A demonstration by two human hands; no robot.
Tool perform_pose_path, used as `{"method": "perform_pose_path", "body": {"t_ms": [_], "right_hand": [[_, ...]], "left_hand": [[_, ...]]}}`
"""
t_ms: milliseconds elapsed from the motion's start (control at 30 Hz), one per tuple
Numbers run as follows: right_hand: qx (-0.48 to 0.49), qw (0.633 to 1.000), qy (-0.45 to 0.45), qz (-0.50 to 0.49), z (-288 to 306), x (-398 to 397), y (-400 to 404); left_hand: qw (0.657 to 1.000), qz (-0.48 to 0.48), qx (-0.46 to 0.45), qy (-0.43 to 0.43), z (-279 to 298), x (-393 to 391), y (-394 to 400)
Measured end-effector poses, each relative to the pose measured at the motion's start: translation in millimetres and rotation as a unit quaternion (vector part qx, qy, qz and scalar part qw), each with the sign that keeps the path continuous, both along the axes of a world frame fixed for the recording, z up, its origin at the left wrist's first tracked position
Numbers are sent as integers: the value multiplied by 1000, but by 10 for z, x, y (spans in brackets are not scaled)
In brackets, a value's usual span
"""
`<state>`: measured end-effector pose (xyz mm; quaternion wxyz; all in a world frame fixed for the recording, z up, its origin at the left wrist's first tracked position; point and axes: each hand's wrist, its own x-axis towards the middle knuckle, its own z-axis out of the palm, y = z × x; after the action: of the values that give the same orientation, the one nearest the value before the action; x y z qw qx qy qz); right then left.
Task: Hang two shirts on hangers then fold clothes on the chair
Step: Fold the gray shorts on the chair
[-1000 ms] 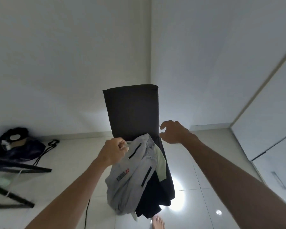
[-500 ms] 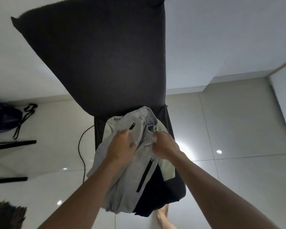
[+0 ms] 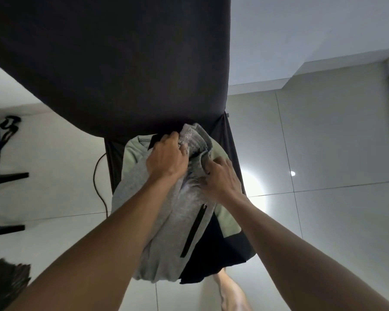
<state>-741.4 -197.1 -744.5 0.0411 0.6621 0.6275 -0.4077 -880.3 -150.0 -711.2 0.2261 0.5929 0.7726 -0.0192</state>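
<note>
Left hand: left hand (image 3: 166, 157) is curled into the ribbed waistband end of the grey garment (image 3: 166, 212), fingers bunching the cloth near the chair's backrest.
Right hand: right hand (image 3: 220, 179) lies on the same garment just beside the left, fingers bent and pinching a fold of grey cloth near the top of the zip.
Grey garment: heaped on the seat of the chair (image 3: 121, 63), its lower part spilling over the front edge; one black zipped pocket (image 3: 193, 230) shows on the face turned up.
Under it: pale green garment (image 3: 225, 218) peeks out on both sides, and a black garment (image 3: 222, 254) hangs off the seat's front right corner.
Stage, as I judge it: folding work on the chair pile, at the point of lifting or opening out the grey piece; no hangers are in view.
Handling: looks like soft, fairly thick knit, light, limp, not fragile; it will sag and drag the layers beneath unless lifted clear.
Where to hold: waistband, one hand at each end, so it hangs flat; the zip is a stiffer line to fold along.
Risk: green piece sliding off with it.
Around: tiled floor (image 3: 323, 153), dark cable (image 3: 97, 176) left of the chair, bare foot (image 3: 231, 295) below.
</note>
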Motion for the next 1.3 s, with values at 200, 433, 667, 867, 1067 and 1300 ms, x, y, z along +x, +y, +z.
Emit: {"method": "perform_pose_path", "body": {"t_ms": [200, 433, 667, 867, 1067, 1300], "right_hand": [[9, 998, 37, -43, 653, -5, -219], [47, 992, 101, -66, 1643, -65, -849], [146, 980, 134, 31, 2942, -317, -1998], [255, 956, 111, 93, 4039, -550, -3062], [384, 909, 58, 153, 5147, -673, -3733], [438, 870, 206, 92, 6289, -571, -4304]], "left_hand": [[997, 54, 8, -48, 723, -248, -383], [990, 122, 28, -67, 1748, -903, -1245], [987, 102, 80, -91, 3046, -1544, -2619], [970, 86, 165, -157, 4000, -2236, -4040], [934, 72, 256, -238, 4866, -2407, -4818], [848, 15, 305, -432, 5412, -2340, -5287]]}}
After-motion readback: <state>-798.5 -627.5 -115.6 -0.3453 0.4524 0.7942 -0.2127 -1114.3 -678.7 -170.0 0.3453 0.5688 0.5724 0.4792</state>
